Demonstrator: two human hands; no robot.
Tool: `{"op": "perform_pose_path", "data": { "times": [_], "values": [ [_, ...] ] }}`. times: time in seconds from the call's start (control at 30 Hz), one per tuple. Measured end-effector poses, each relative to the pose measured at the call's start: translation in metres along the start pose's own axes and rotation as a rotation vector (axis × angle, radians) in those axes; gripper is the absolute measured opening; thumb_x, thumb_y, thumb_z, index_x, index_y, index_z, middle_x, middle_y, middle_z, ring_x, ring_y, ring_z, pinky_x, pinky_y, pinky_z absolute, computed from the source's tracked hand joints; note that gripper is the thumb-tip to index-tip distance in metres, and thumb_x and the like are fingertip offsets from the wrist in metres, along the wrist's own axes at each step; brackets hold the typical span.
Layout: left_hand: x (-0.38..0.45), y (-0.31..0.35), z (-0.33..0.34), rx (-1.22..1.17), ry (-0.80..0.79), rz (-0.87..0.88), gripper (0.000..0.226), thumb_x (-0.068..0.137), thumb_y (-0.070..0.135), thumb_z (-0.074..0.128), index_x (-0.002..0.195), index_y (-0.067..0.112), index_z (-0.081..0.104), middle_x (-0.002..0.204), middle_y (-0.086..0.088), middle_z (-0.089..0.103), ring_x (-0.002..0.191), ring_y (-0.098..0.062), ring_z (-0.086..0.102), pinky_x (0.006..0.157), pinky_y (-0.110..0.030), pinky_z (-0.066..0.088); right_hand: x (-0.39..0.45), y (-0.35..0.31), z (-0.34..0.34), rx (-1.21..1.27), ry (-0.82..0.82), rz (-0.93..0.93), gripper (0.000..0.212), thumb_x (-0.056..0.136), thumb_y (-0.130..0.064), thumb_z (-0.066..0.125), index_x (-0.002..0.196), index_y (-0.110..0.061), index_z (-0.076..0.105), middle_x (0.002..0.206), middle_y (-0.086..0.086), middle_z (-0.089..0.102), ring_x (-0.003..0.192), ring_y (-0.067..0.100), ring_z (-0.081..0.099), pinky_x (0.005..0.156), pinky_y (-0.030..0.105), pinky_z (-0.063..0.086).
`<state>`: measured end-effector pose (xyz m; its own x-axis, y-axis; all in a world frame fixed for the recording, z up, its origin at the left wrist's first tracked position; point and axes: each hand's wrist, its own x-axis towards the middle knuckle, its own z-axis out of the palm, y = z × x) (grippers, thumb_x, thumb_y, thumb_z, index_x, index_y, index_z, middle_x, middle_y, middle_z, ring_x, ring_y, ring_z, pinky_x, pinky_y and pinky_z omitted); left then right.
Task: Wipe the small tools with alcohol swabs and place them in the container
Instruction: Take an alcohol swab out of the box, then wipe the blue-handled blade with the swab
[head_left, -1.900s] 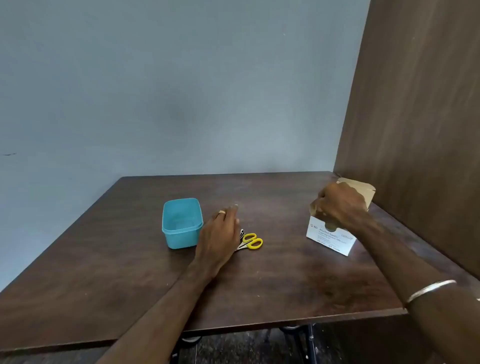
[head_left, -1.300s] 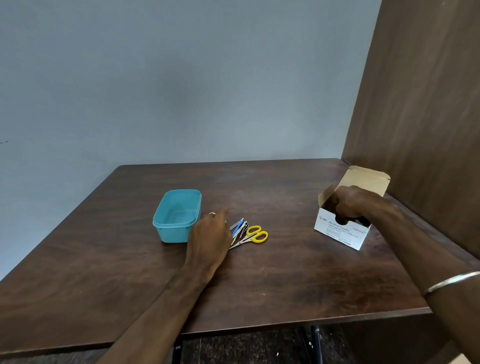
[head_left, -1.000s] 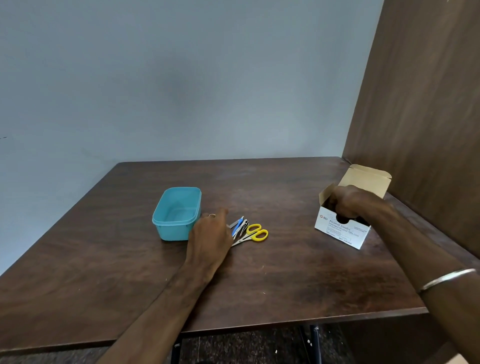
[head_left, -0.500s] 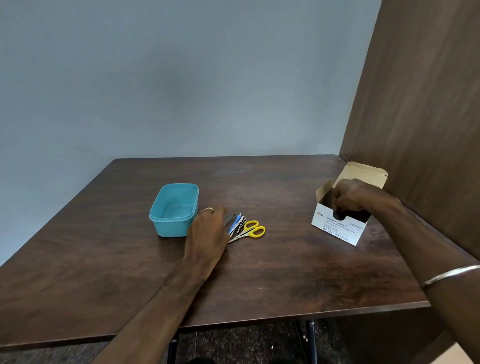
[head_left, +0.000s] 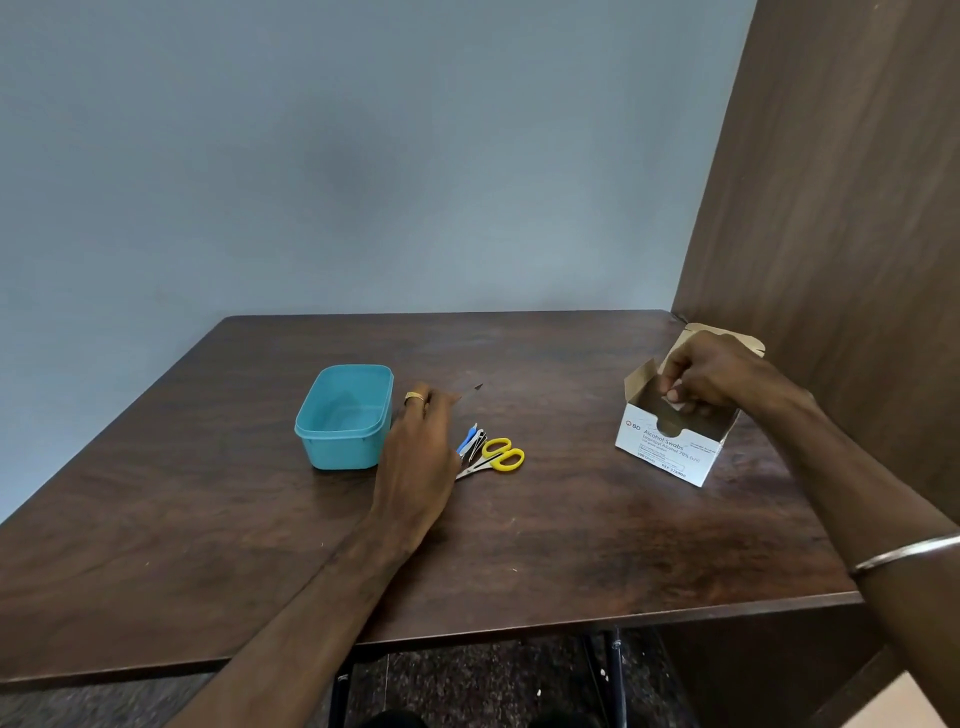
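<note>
My left hand (head_left: 418, 457) holds a thin metal tool (head_left: 471, 393) whose pointed tip sticks out past the fingers, just right of the empty teal container (head_left: 344, 415). Beside that hand lie yellow-handled scissors (head_left: 497, 458) and a few small tools, one with a blue handle (head_left: 470, 440). My right hand (head_left: 711, 375) is over the open white alcohol swab box (head_left: 670, 447) and pinches a white swab packet (head_left: 674, 396) at the box's mouth.
The dark wooden table (head_left: 571, 545) ends at a near edge low in view. A brown wooden panel (head_left: 841, 218) stands along its right side, close behind the swab box. A grey wall rises behind the table.
My left hand has picked one thin metal tool out of the pile and lifted it toward the container. My right hand has risen from inside the box with a swab packet.
</note>
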<state>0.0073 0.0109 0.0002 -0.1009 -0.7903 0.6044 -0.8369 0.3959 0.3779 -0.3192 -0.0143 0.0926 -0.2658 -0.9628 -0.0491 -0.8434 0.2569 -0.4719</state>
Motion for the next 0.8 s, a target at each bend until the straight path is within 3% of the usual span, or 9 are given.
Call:
{"op": "perform_pose_path", "data": {
  "times": [0.07, 0.17, 0.4, 0.5, 0.6, 0.8],
  "values": [
    [0.002, 0.004, 0.001, -0.075, 0.064, 0.016, 0.026, 0.086, -0.007, 0.055, 0.108, 0.006, 0.063, 0.098, -0.013, 0.061, 0.082, -0.030, 0.058, 0.066, -0.036, 0.041, 0.001, 0.002, -0.001, 0.028, -0.008, -0.007, 0.017, 0.086, 0.009, 0.065, 0.077, -0.004, 0.071, 0.075, 0.018, 0.074, 0.055, 0.018, 0.069, 0.046, 0.022, 0.050],
    [0.008, 0.011, 0.004, -0.186, 0.138, -0.009, 0.014, 0.094, 0.005, 0.051, 0.099, 0.009, 0.063, 0.085, -0.009, 0.062, 0.078, -0.027, 0.057, 0.064, -0.042, 0.046, -0.002, -0.003, -0.006, 0.072, 0.007, -0.042, 0.021, 0.081, 0.013, 0.063, 0.075, -0.005, 0.072, 0.072, 0.019, 0.073, 0.048, 0.015, 0.066, 0.046, 0.023, 0.054],
    [0.029, 0.015, 0.018, -0.390, 0.152, -0.037, 0.017, 0.101, 0.025, 0.051, 0.096, 0.015, 0.065, 0.082, 0.004, 0.061, 0.077, -0.014, 0.053, 0.065, -0.037, 0.045, -0.014, -0.048, -0.001, 0.256, 0.077, -0.211, 0.011, 0.079, 0.004, 0.078, 0.081, -0.007, 0.077, 0.070, 0.010, 0.075, 0.057, 0.013, 0.071, 0.057, 0.024, 0.059],
    [0.043, 0.017, 0.021, -0.515, 0.161, -0.092, 0.018, 0.098, 0.025, 0.057, 0.091, 0.012, 0.067, 0.076, 0.003, 0.062, 0.071, -0.016, 0.055, 0.063, -0.041, 0.046, -0.013, -0.071, 0.014, 0.377, 0.036, -0.266, 0.010, 0.083, 0.005, 0.074, 0.083, -0.004, 0.076, 0.069, 0.008, 0.074, 0.057, 0.016, 0.070, 0.060, 0.025, 0.061],
    [0.058, 0.019, 0.023, -0.576, 0.183, -0.193, 0.016, 0.093, 0.024, 0.063, 0.089, 0.013, 0.073, 0.080, 0.001, 0.067, 0.077, -0.013, 0.061, 0.068, -0.035, 0.049, -0.008, -0.087, 0.034, 0.502, -0.045, -0.311, 0.014, 0.086, 0.007, 0.069, 0.082, -0.005, 0.075, 0.070, 0.010, 0.071, 0.060, 0.019, 0.068, 0.062, 0.027, 0.060],
    [0.065, 0.010, 0.036, -0.809, 0.158, -0.432, 0.007, 0.086, 0.017, 0.072, 0.084, 0.012, 0.077, 0.075, -0.001, 0.073, 0.065, -0.007, 0.062, 0.066, -0.030, 0.051, 0.002, -0.107, 0.078, 0.602, -0.154, -0.397, 0.009, 0.090, -0.002, 0.069, 0.096, -0.003, 0.075, 0.072, 0.004, 0.067, 0.060, 0.012, 0.063, 0.053, 0.025, 0.053]
  ]
}}
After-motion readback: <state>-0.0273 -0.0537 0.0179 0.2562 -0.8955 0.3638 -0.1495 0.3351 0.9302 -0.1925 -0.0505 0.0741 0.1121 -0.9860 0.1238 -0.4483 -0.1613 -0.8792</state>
